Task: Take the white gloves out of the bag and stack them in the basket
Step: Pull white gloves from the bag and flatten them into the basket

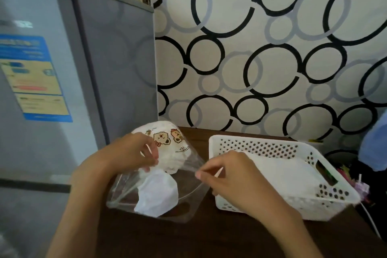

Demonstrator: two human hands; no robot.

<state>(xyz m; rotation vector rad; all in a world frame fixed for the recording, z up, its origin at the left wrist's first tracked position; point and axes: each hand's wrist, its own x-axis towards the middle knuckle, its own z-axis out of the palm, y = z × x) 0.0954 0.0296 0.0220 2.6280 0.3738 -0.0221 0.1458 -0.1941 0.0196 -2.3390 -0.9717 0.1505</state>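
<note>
A clear plastic bag printed with cartoon bears lies on the dark wooden table. Its far end is stuffed with white gloves. One white glove lies loose near the bag's mouth. My left hand pinches the left side of the bag's opening. My right hand pinches the right side, and the plastic is stretched between them. To the right stands a white perforated basket with white gloves lying flat inside.
A grey fridge with a blue label stands against the table's left side. A wall with black and grey ring pattern rises behind the table. Dark clutter and a cable sit right of the basket.
</note>
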